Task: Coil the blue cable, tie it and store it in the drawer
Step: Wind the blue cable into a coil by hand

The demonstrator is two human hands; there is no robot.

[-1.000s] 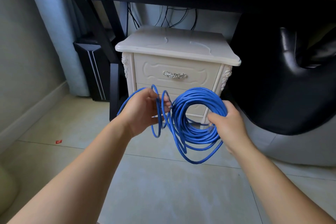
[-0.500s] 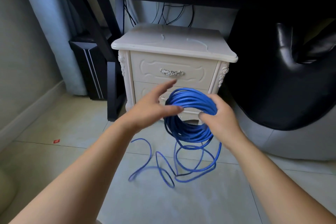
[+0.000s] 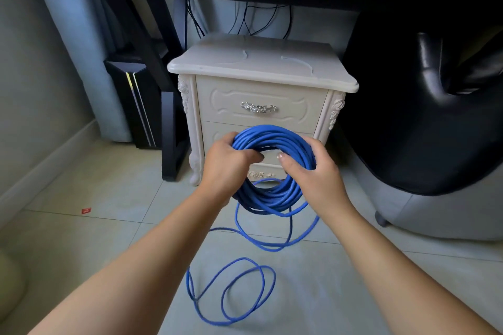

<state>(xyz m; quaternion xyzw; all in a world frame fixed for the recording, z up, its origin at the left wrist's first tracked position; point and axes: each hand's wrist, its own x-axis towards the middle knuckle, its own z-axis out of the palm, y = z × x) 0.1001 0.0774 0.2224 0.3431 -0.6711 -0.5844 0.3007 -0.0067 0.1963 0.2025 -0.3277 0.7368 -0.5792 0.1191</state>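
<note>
My left grip (image 3: 227,164) and right grip (image 3: 313,171) clamp opposite sides of the blue cable (image 3: 272,144) coil, its loose tail (uncoiled loops) trailing on the floor (image 3: 340,294) below, nearer my left.

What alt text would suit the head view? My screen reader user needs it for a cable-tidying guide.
Two bare hands, left hand and right hand, grip a blue cable coil in front of a cream nightstand whose top drawer is shut. Loose loops trail on the tiled floor.
</note>
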